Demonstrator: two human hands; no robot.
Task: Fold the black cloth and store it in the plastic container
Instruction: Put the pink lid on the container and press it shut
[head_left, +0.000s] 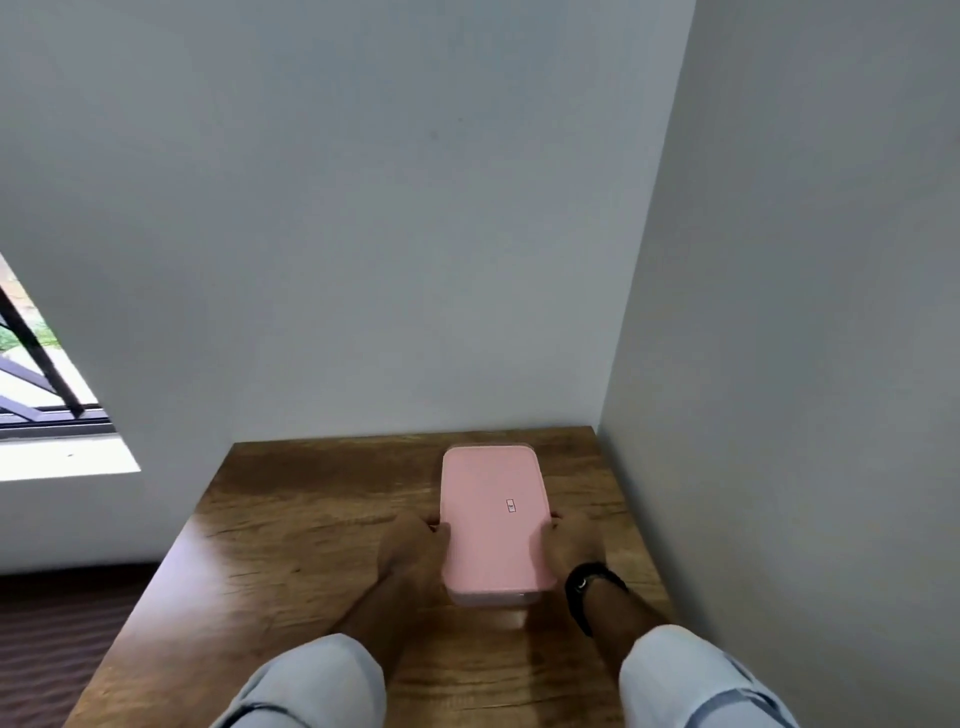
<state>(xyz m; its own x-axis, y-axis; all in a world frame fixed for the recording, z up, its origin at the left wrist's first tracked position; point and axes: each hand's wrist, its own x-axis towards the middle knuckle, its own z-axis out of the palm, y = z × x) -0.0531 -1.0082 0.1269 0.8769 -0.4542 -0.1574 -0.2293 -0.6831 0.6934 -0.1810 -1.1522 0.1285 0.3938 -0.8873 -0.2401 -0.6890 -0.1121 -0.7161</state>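
A plastic container (493, 525) with a pink lid sits on the wooden table (291, 519), toward its right side. The lid is on, with a small label near its middle. My left hand (410, 553) grips the container's left side and my right hand (569, 543) grips its right side, fingers curled around the edges. A black watch is on my right wrist. No black cloth is visible; the closed lid hides the inside of the container.
The table stands in a corner, with a white wall (415, 260) behind and another wall (779, 415) close on the right. A window (36, 374) is at the left. Dark floor (62, 634) lies beyond the table's left edge.
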